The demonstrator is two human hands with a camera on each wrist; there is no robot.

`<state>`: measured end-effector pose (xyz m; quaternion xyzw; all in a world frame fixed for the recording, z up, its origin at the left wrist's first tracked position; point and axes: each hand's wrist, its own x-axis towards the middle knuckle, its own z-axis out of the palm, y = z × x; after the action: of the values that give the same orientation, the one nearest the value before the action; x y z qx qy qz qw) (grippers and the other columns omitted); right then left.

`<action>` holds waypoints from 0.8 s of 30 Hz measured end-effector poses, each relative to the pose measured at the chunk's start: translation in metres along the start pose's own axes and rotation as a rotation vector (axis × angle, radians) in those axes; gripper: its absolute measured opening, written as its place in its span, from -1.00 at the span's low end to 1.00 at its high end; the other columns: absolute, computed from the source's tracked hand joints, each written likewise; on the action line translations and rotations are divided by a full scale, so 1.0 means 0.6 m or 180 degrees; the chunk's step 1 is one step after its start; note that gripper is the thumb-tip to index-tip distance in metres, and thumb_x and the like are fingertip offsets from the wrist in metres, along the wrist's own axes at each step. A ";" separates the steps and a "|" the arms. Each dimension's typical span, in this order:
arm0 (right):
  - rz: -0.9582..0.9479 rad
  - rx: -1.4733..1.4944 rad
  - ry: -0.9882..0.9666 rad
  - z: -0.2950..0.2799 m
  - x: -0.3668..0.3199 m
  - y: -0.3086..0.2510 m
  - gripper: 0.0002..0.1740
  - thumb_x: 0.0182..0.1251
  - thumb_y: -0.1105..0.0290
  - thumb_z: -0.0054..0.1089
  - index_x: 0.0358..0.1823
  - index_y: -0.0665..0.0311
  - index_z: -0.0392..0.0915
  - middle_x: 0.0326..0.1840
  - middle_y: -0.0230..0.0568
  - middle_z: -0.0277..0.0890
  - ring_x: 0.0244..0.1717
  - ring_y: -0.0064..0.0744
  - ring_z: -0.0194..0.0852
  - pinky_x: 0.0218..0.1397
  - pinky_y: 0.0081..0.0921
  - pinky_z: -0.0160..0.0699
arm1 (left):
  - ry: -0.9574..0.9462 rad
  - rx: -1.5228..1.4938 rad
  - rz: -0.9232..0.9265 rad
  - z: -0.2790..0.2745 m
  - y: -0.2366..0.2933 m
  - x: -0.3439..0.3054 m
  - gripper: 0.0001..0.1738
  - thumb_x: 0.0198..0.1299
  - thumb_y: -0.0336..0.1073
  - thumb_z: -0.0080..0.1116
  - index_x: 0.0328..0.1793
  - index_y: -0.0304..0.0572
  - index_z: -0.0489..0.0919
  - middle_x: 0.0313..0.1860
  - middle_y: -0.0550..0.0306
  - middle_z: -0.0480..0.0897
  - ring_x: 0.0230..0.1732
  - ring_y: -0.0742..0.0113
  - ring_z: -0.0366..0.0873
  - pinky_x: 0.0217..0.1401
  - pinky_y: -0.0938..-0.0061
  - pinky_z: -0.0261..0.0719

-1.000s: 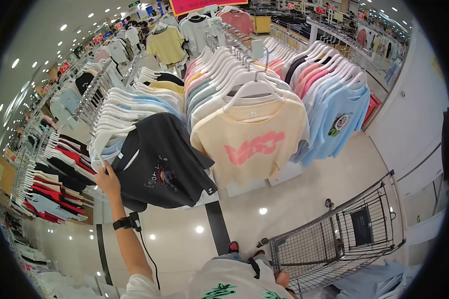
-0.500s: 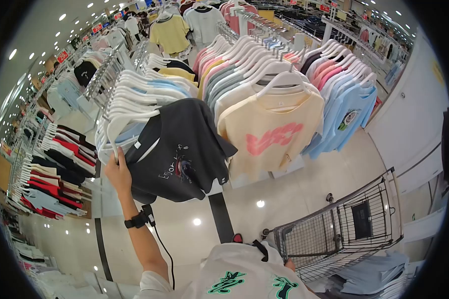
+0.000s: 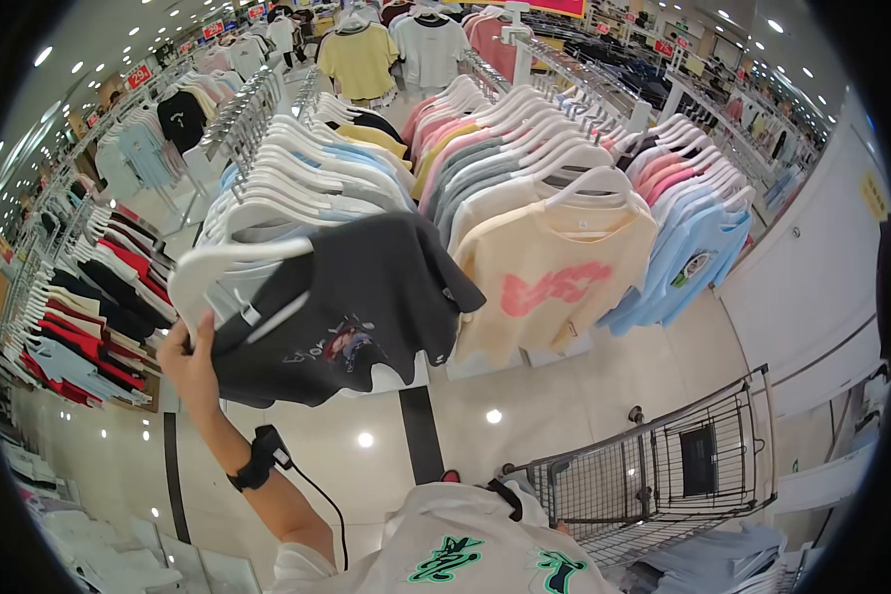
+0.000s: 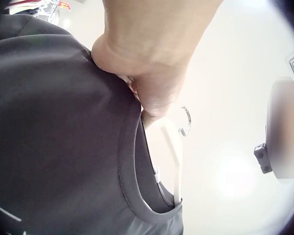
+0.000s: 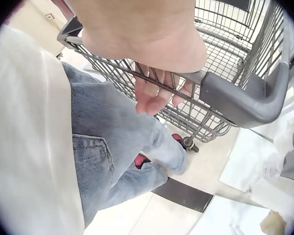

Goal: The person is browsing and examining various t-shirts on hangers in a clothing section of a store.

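My left hand (image 3: 193, 366) grips the end of a white hanger (image 3: 236, 259) at the left of the head view. A dark grey T-shirt (image 3: 386, 267) with small lettering and a picture on its chest hangs tilted from it. The left wrist view shows the shirt's neckline and the hanger's metal hook (image 4: 187, 121), free of any rail. Low at my right side, my right hand (image 5: 149, 54) holds the near end of a shopping cart (image 3: 653, 465), its fingers (image 5: 154, 100) curled over the bar beside the grey corner piece.
White hangers with pastel tops fill the rack ahead, a cream T-shirt (image 3: 559, 277) with pink print foremost. A light blue T-shirt (image 3: 688, 272) hangs farther right. Red and black clothes (image 3: 84, 337) line the left. Folded clothes (image 3: 703, 559) lie beyond the cart.
The dark T-shirt and hanger have come closer to me, the hanger now showing larger and swung toward the left. The view has shifted slightly; my right hand stays at the cart.
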<state>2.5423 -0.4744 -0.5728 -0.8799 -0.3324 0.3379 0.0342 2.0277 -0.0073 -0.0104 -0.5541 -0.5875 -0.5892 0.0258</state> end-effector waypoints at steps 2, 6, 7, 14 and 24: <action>0.0085 0.0039 -0.0275 -0.044 -0.011 -0.038 -0.61 0.59 0.27 -0.10 0.11 0.50 0.50 -0.07 0.34 0.65 -0.03 0.34 0.63 0.06 0.12 0.56 | -0.0271 -0.0051 -0.0053 -0.022 -0.014 -0.030 -0.63 0.38 -0.19 0.43 -0.13 -0.49 0.71 -0.54 0.40 0.47 -0.42 0.62 0.25 -0.39 0.51 0.13; -0.0522 -0.0180 -0.0429 -0.064 -0.015 -0.016 -0.55 0.58 0.27 -0.07 0.17 0.59 0.45 0.00 0.47 0.61 0.14 0.42 0.59 0.22 0.15 0.57 | -0.1013 -0.0172 -0.0827 -0.034 -0.017 -0.112 -0.55 0.33 -0.23 0.47 -0.47 -0.34 0.48 -0.57 0.43 0.28 -0.44 0.59 0.15 -0.42 0.49 0.04; -0.0731 -0.0441 -0.0490 -0.064 -0.006 -0.007 -0.52 0.53 0.23 -0.03 0.20 0.53 0.50 0.05 0.47 0.61 0.17 0.44 0.58 0.24 0.12 0.59 | -0.1017 -0.0130 -0.0871 -0.038 -0.034 -0.136 -0.55 0.33 -0.23 0.47 -0.47 -0.34 0.48 -0.57 0.43 0.28 -0.44 0.59 0.15 -0.42 0.49 0.04; -0.1304 -0.0685 -0.1542 -0.218 0.081 -0.073 -0.47 0.48 -0.03 0.07 0.01 0.29 0.75 0.11 0.14 0.72 0.18 0.20 0.66 0.25 0.04 0.62 | -0.1240 0.0362 -0.1173 -0.060 -0.100 -0.243 -0.45 0.24 -0.17 0.54 -0.56 -0.33 0.42 -0.64 0.30 0.21 -0.51 0.52 0.10 -0.47 0.38 0.04; -0.3120 0.1639 0.0798 -0.526 -0.101 -0.722 -0.52 0.41 0.19 0.40 0.20 0.37 0.63 0.10 0.10 0.73 0.23 0.06 0.67 0.34 -0.20 0.56 | -0.1735 0.0642 -0.0493 0.009 0.012 -0.224 -0.69 0.03 -0.22 0.61 -0.44 -0.27 0.70 -0.70 0.04 0.48 -0.65 0.30 0.35 -0.50 0.38 0.34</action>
<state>2.4602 -0.1228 -0.1717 -0.6194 -0.6022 0.2456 0.4397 2.0877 -0.0890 -0.0988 -0.6400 -0.6689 -0.3576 -0.1230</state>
